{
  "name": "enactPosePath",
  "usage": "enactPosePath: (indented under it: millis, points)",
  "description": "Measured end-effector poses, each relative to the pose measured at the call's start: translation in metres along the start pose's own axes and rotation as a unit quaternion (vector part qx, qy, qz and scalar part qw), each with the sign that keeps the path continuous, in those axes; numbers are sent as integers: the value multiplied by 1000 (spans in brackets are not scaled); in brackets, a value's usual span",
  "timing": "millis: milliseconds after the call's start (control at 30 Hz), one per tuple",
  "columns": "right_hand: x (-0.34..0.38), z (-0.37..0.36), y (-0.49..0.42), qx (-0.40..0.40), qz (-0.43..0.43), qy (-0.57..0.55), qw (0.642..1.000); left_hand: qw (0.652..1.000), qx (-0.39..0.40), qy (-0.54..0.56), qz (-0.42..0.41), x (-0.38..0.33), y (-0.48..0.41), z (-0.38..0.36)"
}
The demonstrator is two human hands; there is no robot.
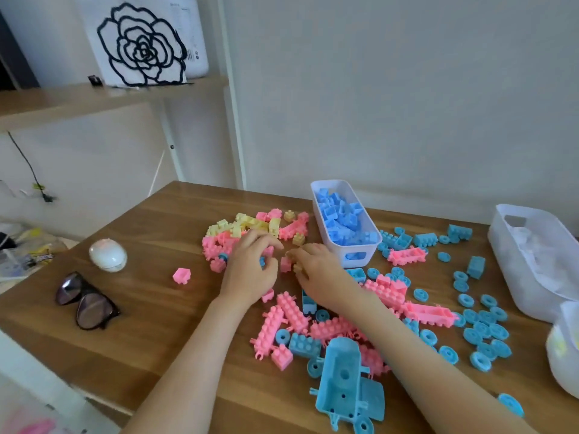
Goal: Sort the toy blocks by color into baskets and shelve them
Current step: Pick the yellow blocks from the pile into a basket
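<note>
Toy blocks [291, 311] in pink, blue and yellow lie spread over the wooden table [150, 308], probably tipped out so that each colour can be picked. At the right edge stands a large white basket [513, 261]; its content is too pale to tell. The narrow basket [335, 249] near the wall holds only blue blocks [341, 220], so blue seems partly sorted. Just beside it, both hands work. The left hand [250, 270] curls over pink blocks [216, 245]; whether it grips one I cannot tell. The right hand [316, 270] seems to pinch small yellow blocks [293, 254] at its fingertips.
</note>
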State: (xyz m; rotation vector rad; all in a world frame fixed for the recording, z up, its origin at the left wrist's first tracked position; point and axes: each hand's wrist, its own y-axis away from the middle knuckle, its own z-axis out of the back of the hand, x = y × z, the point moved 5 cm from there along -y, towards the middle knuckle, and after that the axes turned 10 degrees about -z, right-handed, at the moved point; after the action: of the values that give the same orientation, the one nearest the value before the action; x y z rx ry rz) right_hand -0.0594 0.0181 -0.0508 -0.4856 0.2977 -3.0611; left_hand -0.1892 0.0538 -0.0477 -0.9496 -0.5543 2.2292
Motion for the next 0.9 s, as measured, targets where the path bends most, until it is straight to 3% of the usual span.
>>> enactPosePath:
  millis: [200,333,700,900]
  points:
    - [-7,-7,-2,-40,-3,-92,995,993,113,-29,-23,-2,2,-13]
    - [-9,-7,-2,-45,-6,-151,987,986,162,-29,29,2,3,-18]
    - [-12,-5,1,-35,-40,-116,992,992,115,5,58,7,1,-15]
    - [-11,-4,3,-29,-39,-109,993,988,145,-33,49,9,3,-19]
